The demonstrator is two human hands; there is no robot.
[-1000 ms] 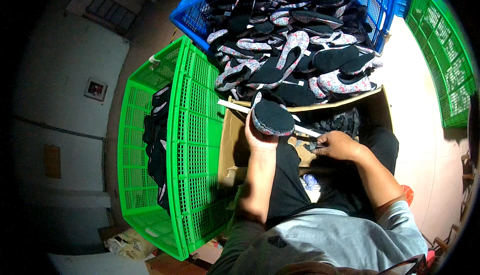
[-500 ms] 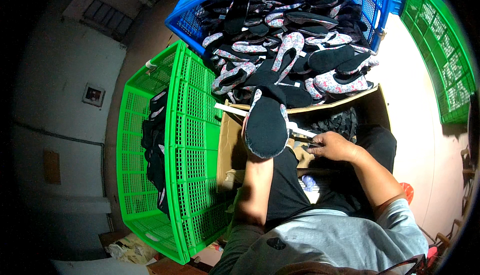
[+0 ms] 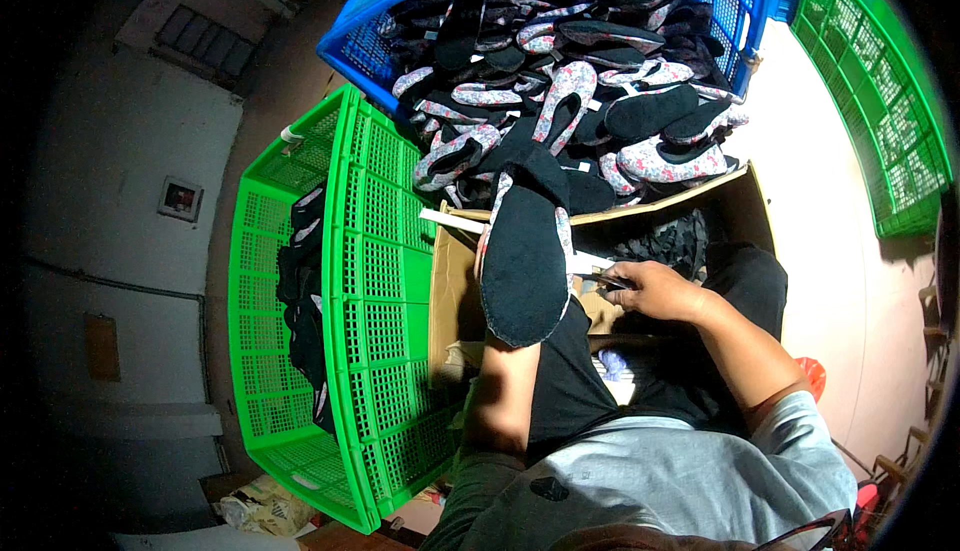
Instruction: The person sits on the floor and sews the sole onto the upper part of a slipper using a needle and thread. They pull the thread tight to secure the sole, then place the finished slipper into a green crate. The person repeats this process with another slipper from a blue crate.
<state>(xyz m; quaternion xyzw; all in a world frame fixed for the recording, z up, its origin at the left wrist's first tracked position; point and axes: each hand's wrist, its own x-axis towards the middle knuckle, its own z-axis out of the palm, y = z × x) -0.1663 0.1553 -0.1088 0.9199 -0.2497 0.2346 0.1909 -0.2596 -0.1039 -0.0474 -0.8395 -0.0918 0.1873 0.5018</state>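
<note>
A slipper with a black sole and a flowered edge is held up in front of me, sole toward me. Its broad end points down at my left forearm. My left hand is mostly hidden behind the slipper it holds. Close to the slipper's right side, my right hand is closed around a small dark cutting tool, which looks like thread snips. The tool's tip reaches toward the sole's edge. A pale strip runs behind the slipper, along the cardboard box over my lap.
Many flowered and black slippers pile out of a blue crate ahead. On the left stands a green crate with dark slippers inside. Another green crate is at far right. Black scraps lie in the box.
The slipper has come slightly lower and nearer, so more of its sole shows. My right hand has shifted a little left with the tool, closer to the slipper's edge.
</note>
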